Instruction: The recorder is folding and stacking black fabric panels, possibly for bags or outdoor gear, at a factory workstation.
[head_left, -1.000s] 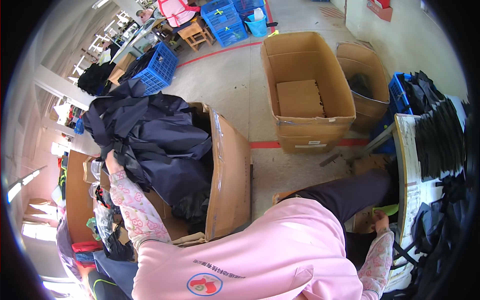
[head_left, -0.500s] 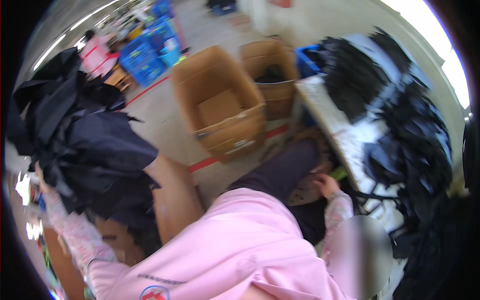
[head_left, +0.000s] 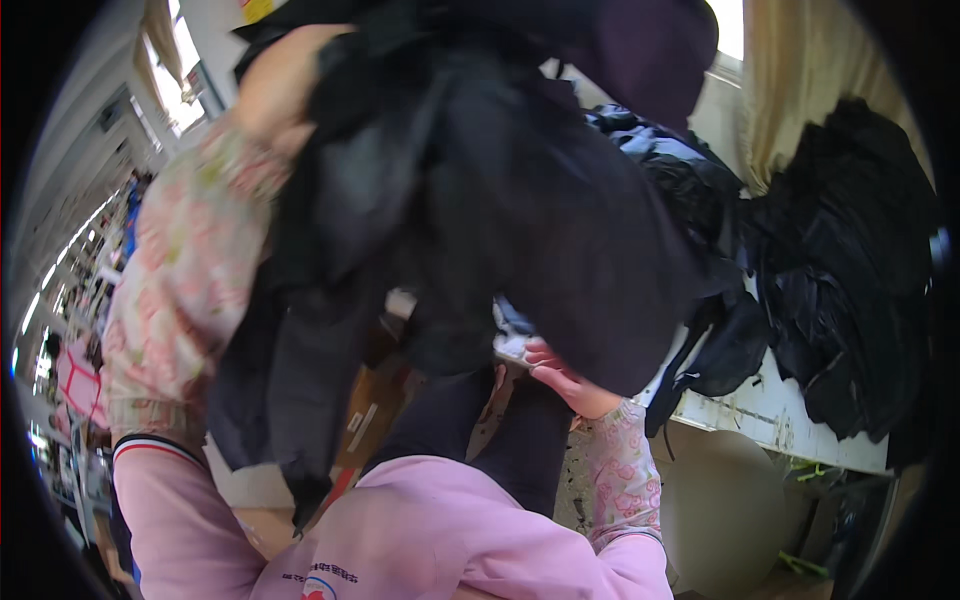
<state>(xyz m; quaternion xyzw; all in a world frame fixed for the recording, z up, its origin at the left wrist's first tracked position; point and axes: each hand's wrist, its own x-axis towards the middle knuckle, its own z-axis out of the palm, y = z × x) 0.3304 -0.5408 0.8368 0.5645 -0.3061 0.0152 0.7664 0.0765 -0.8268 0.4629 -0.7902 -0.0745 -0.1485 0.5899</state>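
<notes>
A large bundle of black cloth pieces (head_left: 480, 200) is lifted in front of me, blurred by motion and hanging in loose folds. My left hand (head_left: 285, 85) grips it near the upper left; the cloth covers most of the fingers. Lower down, my right hand (head_left: 570, 385) is at the bundle's bottom edge, its fingers stretched out to the left and partly under the cloth. Whether those fingers touch the cloth is hard to tell. Floral sleeve covers are on both forearms.
A white worktable (head_left: 745, 410) stands on the right, with a heap of black cloth (head_left: 840, 290) on it. More dark cloth (head_left: 670, 155) lies behind the raised bundle. A beige curtain (head_left: 800, 75) hangs by the window. Part of a cardboard box (head_left: 372, 410) shows below the bundle.
The black cloth bundle has come up from the left and now hangs before me, carried by my left hand. My view has turned right toward the table. My right hand has moved beneath the bundle.
</notes>
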